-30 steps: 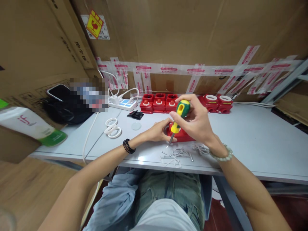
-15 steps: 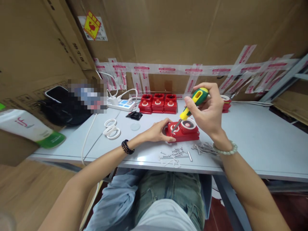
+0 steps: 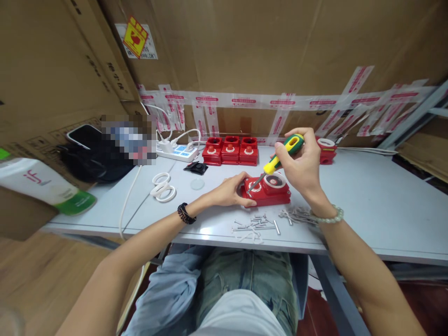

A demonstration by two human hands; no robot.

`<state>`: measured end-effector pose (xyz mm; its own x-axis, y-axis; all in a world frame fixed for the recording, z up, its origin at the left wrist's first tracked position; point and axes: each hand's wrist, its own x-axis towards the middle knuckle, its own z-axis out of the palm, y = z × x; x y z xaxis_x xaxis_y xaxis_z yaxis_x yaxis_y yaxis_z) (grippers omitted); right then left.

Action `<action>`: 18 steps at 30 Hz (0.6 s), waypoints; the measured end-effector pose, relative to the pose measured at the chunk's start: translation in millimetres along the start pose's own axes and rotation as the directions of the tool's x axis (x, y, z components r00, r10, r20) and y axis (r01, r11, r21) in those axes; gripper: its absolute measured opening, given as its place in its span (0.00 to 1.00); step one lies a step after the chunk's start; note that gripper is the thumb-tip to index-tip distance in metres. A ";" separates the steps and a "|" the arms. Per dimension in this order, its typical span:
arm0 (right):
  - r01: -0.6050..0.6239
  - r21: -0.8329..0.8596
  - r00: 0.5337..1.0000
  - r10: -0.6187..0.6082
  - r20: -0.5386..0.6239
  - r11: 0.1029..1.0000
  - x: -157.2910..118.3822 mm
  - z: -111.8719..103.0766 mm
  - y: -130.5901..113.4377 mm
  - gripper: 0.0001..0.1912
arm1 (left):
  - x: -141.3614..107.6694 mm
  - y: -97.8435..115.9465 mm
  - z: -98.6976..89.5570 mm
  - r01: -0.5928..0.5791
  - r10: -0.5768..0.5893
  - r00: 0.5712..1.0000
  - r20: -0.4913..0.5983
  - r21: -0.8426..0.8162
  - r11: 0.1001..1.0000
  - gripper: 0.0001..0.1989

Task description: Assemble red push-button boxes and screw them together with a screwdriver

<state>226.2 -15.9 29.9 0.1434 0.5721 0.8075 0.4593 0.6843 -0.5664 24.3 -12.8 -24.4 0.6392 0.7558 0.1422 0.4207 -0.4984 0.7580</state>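
Note:
My left hand [image 3: 231, 190] grips the left end of a red box-shaped housing [image 3: 271, 198] lying on the table, thumb in front and fingers behind. On top of the housing are a round knob in a white ring and a larger dark disc in a white rim. In my right hand [image 3: 303, 163] is a screwdriver [image 3: 284, 155] with a yellow and green handle, held tilted. Its shaft slants down to the left, with the tip at the left side of the knob; exact contact cannot be made out. Several loose screws [image 3: 257, 221] lie in front of the housing.
Three red housings [image 3: 230, 151] stand in a row at the back, another red unit [image 3: 327, 151] right of them. White rings [image 3: 163, 187], a clear disc [image 3: 197, 184], a black packet [image 3: 196, 168] and a power strip [image 3: 180, 151] lie left. A white-green tube [image 3: 45, 186] is at the far left.
My right hand has dropped slightly and the screwdriver leans lower, its tip shifted a little left. My left hand keeps its grip on the housing.

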 end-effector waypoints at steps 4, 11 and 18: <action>-0.154 0.088 0.988 0.156 -0.018 0.984 -0.6 -3.8 8.9 0.13 | 0.2 -0.4 -0.1 -0.018 0.018 1.000 -0.005 -0.030 0.999 0.31; -0.337 0.237 0.937 0.349 -0.010 0.911 -1.9 -1.7 7.7 0.15 | 0.2 0.5 -0.4 -0.021 0.021 1.000 0.000 -0.023 1.000 0.31; -0.344 0.207 0.937 0.348 0.020 0.916 -4.7 0.2 7.7 0.15 | 0.2 1.9 -0.9 -0.012 0.012 1.000 0.000 -0.013 1.000 0.31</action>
<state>228.9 -13.3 21.8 0.2763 0.7833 0.5568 0.1897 0.5235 -0.8306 24.7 -13.2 -22.3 0.6446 0.7494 0.1513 0.4047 -0.5023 0.7641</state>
